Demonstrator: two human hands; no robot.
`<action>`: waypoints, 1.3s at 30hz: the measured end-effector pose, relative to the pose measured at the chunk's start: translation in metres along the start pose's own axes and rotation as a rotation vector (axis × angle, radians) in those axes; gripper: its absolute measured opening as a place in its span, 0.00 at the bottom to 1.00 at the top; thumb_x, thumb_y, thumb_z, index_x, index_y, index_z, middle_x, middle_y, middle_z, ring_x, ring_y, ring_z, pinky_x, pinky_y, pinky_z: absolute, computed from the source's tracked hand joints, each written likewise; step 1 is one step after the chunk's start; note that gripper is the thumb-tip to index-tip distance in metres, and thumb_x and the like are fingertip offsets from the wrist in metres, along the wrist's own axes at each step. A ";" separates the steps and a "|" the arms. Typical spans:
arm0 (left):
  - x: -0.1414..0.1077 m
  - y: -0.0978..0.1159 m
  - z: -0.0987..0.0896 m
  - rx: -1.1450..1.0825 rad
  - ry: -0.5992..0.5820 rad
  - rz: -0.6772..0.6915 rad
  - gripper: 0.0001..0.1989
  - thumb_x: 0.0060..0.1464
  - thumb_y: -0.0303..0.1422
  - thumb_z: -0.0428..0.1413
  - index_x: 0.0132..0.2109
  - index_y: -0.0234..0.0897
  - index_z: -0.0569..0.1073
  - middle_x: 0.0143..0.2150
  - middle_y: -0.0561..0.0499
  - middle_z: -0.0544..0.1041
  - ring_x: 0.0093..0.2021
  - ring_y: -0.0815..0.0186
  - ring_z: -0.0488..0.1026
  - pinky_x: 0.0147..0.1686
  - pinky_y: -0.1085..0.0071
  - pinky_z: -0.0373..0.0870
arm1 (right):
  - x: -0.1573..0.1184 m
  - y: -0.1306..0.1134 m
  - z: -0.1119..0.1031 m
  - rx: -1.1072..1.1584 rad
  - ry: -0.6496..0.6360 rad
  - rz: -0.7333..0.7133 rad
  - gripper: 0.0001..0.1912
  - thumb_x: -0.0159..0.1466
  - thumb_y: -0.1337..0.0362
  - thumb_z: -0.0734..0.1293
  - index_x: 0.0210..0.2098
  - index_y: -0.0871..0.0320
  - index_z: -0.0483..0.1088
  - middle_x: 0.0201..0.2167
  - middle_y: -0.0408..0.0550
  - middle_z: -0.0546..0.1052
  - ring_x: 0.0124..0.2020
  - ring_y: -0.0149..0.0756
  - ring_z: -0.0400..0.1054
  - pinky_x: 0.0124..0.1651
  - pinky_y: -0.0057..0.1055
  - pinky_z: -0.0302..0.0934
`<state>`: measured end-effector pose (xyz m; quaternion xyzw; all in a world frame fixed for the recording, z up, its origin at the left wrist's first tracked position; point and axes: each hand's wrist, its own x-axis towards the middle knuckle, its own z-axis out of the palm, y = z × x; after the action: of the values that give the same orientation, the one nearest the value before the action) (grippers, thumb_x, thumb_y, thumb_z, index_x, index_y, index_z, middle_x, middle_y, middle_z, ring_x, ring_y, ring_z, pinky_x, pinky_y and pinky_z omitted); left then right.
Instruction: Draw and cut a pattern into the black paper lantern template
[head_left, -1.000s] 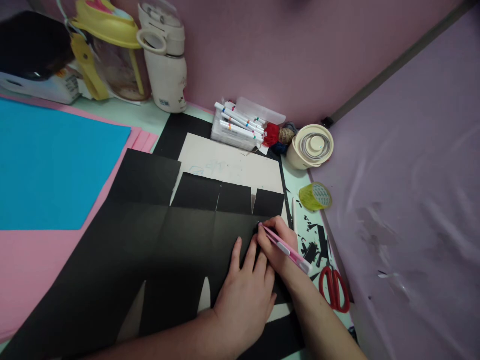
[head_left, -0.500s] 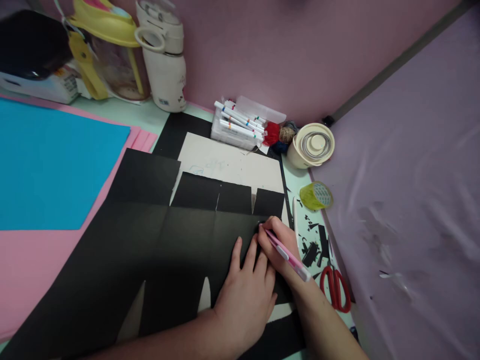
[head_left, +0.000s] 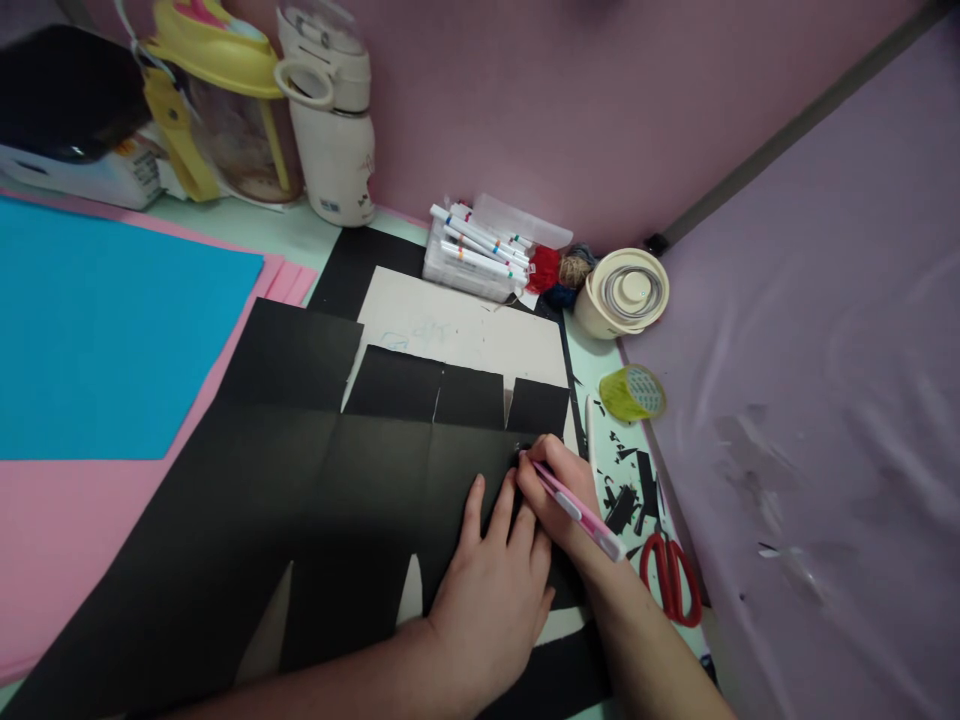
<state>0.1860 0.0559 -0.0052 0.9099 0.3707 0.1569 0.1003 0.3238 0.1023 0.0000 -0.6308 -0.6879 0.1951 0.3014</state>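
A large sheet of black card [head_left: 375,470] with notches along two sides lies before me. Spread flat on its right part is my left hand [head_left: 491,590], fingers apart, pressing the card. My right hand [head_left: 559,490] is closed around a slim pink pen-shaped tool [head_left: 570,503], held at a slant with its lower end at the card. The tip is too small to tell whether it is a pen or a craft knife. My hands touch or nearly touch. Cut flaps [head_left: 472,390] stick out along the card's far edge, over a pale board [head_left: 465,315].
Red-handled scissors [head_left: 671,575] and black paper scraps [head_left: 622,505] lie at the right, near a yellow-green tape roll [head_left: 632,392]. Behind stand a marker box [head_left: 469,270], a cream pot [head_left: 600,310], and a white bottle [head_left: 334,160]. Blue sheets [head_left: 112,340] lie left.
The pink tool's lower end has shifted very slightly toward me, with a small mark showing just beyond it. My left hand stays in place.
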 end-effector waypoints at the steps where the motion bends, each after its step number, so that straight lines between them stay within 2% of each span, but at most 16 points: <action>1: 0.000 0.000 0.000 0.001 -0.002 0.000 0.28 0.60 0.46 0.50 0.61 0.32 0.69 0.62 0.38 0.68 0.67 0.44 0.52 0.65 0.39 0.38 | 0.000 0.000 0.000 0.002 0.001 0.003 0.11 0.64 0.66 0.62 0.27 0.55 0.58 0.22 0.37 0.62 0.23 0.27 0.58 0.28 0.26 0.53; 10: 0.000 0.001 0.001 -0.002 -0.009 -0.013 0.29 0.61 0.46 0.50 0.62 0.33 0.67 0.64 0.39 0.66 0.69 0.45 0.50 0.65 0.39 0.39 | -0.001 0.003 0.007 0.063 0.131 0.064 0.10 0.64 0.63 0.64 0.27 0.55 0.60 0.23 0.39 0.68 0.23 0.28 0.61 0.28 0.26 0.57; 23: 0.000 0.002 0.002 0.006 0.001 -0.012 0.29 0.60 0.46 0.51 0.62 0.33 0.68 0.63 0.39 0.67 0.68 0.45 0.51 0.65 0.39 0.40 | 0.000 0.002 0.006 0.041 0.113 0.075 0.10 0.64 0.61 0.64 0.27 0.55 0.64 0.23 0.40 0.70 0.23 0.29 0.63 0.27 0.26 0.58; 39: 0.000 0.001 0.000 -0.005 0.008 -0.003 0.29 0.61 0.46 0.50 0.62 0.32 0.68 0.63 0.38 0.68 0.68 0.44 0.52 0.65 0.39 0.39 | 0.000 0.001 0.002 0.014 0.029 0.036 0.11 0.64 0.64 0.62 0.26 0.55 0.59 0.22 0.37 0.64 0.22 0.27 0.58 0.27 0.25 0.54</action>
<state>0.1865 0.0549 -0.0050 0.9085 0.3720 0.1612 0.1014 0.3234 0.1023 -0.0022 -0.6436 -0.6706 0.1961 0.3123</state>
